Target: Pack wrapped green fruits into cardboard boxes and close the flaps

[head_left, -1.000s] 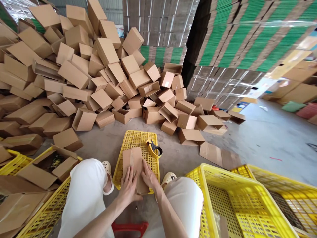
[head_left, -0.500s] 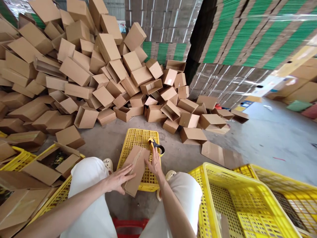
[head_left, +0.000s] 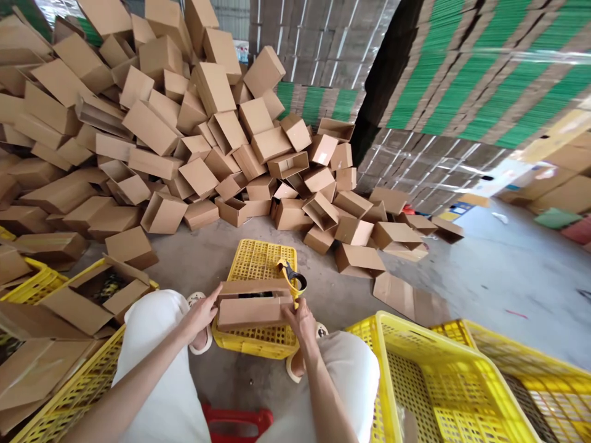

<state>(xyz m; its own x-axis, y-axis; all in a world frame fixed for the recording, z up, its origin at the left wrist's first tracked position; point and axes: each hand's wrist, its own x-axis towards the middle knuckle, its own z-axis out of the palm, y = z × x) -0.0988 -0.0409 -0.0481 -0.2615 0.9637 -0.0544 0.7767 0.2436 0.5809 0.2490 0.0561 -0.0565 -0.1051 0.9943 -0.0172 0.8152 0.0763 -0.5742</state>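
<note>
A small cardboard box lies crosswise on an upturned yellow crate between my knees. Its long top flaps stand slightly apart, with a dark gap between them. My left hand holds the box's left end, its fingers against the corner. At the other end, my right hand grips the right side with bent fingers. Just beyond that hand, a yellow and black tape dispenser rests on the crate. What lies inside the box is too dark to make out.
A large heap of cardboard boxes fills the floor ahead. Yellow baskets stand at my right. To my left, an open box with dark contents sits on a yellow basket. Strapped stacks of flat cardboard rise behind.
The box has turned from lengthwise to crosswise, and its gapped flaps now face up. My left hand has moved left to one end; my right hand has come down to the other.
</note>
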